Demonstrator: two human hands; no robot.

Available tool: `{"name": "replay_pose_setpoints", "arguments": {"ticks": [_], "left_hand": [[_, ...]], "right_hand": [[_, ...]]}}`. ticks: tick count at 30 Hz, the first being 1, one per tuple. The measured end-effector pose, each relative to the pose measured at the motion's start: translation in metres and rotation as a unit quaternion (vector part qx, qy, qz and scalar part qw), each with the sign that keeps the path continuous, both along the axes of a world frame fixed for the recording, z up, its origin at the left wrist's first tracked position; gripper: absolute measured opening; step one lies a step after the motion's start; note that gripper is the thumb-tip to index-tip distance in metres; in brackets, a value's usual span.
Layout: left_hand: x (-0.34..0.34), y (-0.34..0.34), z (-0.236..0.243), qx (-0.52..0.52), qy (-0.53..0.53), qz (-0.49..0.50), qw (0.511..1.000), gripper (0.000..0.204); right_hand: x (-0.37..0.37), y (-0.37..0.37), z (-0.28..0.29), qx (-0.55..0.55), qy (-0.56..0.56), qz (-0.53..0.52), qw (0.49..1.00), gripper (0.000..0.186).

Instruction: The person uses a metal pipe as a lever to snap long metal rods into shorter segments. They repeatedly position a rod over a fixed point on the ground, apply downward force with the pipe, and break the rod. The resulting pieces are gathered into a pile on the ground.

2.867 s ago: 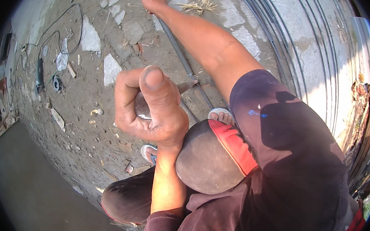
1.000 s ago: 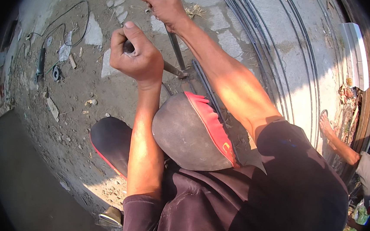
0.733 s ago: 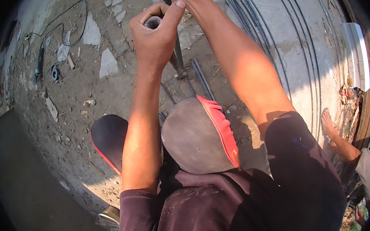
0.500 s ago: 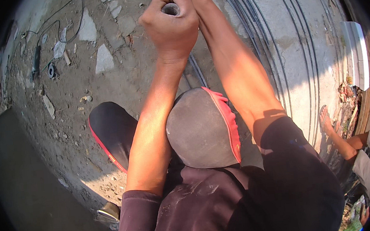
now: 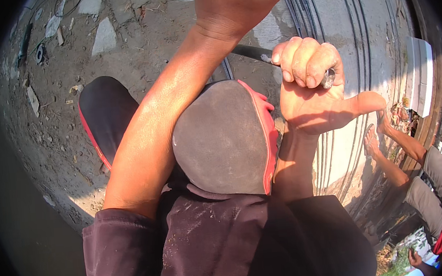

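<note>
My right hand [image 5: 308, 87] has its fingers curled over a dark metal bar [image 5: 252, 51]. Its palm faces up toward me, and the thumb stretches out to the right. The bar's pale, round end [image 5: 329, 78] pokes out below the little-finger side. Leftward, the bar passes behind my left wrist, where the rest of it is hidden. My left hand [image 5: 239, 4] is closed in a fist at the top edge, partly cut off. What it grips is out of sight. Below the hands are my two bent knees [image 5: 220, 138] in black trousers with red trim.
Long thin steel rods [image 5: 301, 7] lie on the concrete at the right, with more rods [image 5: 356, 34] beyond. A white angled panel [image 5: 420, 75] stands near the right rim. Another person's legs [image 5: 400, 144] reach in there. Flat stone pieces [image 5: 104, 37] and a dark tool [image 5: 25, 44] lie on the dirt at left.
My hands have moved apart: the right came down and nearer, turning palm up with the bar, while the left went up and right. The hollow round end in my left fist is now hidden.
</note>
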State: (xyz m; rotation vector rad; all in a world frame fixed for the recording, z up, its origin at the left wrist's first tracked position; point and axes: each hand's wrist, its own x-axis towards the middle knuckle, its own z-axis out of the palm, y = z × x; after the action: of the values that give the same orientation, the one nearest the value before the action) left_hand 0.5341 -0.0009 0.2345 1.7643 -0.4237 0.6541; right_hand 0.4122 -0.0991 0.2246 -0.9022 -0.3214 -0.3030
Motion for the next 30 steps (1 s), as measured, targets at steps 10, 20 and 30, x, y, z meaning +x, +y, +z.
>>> {"name": "replay_pose_setpoints", "arguments": {"ticks": [10,20,30], "left_hand": [[0.024,0.100,0.000,-0.079,0.147,0.062,0.984,0.033],[0.014,0.119,0.055,0.211,0.385,0.052,0.897,0.034],[0.048,0.146,0.122,-0.261,0.804,-0.043,0.532,0.070]], "right_hand": [[0.096,0.041,0.052,-0.131,0.326,0.315,0.882,0.064],[0.134,0.057,0.091,-0.277,0.502,0.295,0.765,0.056],[0.124,0.105,0.070,-0.399,0.717,0.272,0.502,0.045]]}}
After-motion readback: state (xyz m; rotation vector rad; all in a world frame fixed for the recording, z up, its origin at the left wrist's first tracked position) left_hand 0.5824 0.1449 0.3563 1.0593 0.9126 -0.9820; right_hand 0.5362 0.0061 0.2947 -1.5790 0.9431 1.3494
